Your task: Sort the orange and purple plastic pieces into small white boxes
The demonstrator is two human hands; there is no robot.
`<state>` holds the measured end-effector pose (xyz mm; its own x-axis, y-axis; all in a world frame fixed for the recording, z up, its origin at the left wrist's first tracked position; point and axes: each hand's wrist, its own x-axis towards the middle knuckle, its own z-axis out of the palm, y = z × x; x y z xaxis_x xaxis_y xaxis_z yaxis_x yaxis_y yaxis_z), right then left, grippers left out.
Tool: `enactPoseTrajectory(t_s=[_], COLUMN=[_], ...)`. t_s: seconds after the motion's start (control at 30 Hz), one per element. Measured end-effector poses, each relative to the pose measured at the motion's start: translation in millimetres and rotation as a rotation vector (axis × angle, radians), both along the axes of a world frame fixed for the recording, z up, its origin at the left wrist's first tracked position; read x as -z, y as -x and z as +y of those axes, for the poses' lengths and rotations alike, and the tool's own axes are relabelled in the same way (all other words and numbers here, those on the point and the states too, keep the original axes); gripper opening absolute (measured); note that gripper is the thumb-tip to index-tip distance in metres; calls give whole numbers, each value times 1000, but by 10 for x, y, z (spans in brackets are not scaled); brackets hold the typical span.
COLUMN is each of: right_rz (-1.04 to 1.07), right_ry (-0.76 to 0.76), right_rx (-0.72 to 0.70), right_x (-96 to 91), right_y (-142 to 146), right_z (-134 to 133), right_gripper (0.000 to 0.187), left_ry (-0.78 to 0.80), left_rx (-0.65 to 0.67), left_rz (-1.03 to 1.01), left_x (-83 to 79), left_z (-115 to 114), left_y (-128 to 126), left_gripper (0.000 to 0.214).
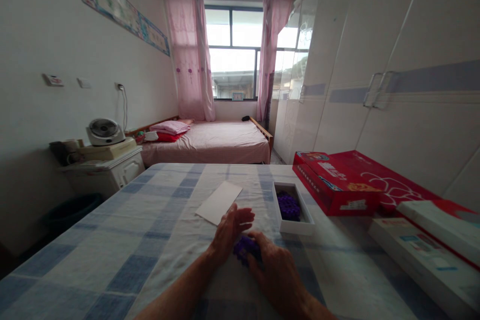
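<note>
Both my hands meet over a small purple knobbly object (243, 248) on the blue-and-white checked cloth (123, 240). My left hand (230, 227) rests on its far left side with fingers stretched out and slightly curled. My right hand (275, 272) covers its near right side, fingers curled around it. Most of the purple object is hidden between the hands. A narrow white open box (305, 224) with more purple pieces (288, 205) lies just beyond my right hand. A white card (219, 202) lies flat beyond my left hand.
Red flat boxes (337, 185) and white flat boxes (423, 255) are stacked at the right, beside white wardrobe doors (375, 85). A pink bed (210, 142) stands under the window. At the left is a white cabinet (108, 172) with a small fan (104, 131).
</note>
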<state>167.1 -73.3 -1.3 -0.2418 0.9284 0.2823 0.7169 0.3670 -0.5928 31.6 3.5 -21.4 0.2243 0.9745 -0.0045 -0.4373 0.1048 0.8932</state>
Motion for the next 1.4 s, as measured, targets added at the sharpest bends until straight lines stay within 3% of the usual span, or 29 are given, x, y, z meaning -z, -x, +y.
enactPoseTrajectory(t_s=[0.8, 0.93, 1.1, 1.17, 1.27, 1.4], right_rz=[20, 59, 113, 103, 36, 9], right_ry=[-54, -84, -250, -247, -135, -61], right_rx=[-16, 59, 492, 597, 573, 500], right_x=[33, -110, -544, -652, -650, -490], right_y=[-2, -101, -616, -824, -992, -1043], right_z=[-9, 8, 384, 602, 847, 919], right_gripper=[35, 28, 37, 39, 42, 38], left_ry=[-26, -47, -37, -27, -16, -5], left_rx=[2, 8, 21, 22, 13, 9], left_rz=[77, 82, 79, 77, 74, 68], left_x=[-6, 44, 26, -1, -35, -44], left_z=[3, 20, 15, 7, -2, -6], left_y=[-16, 0, 13, 14, 10, 5], left_gripper=[62, 60, 60, 60, 61, 62])
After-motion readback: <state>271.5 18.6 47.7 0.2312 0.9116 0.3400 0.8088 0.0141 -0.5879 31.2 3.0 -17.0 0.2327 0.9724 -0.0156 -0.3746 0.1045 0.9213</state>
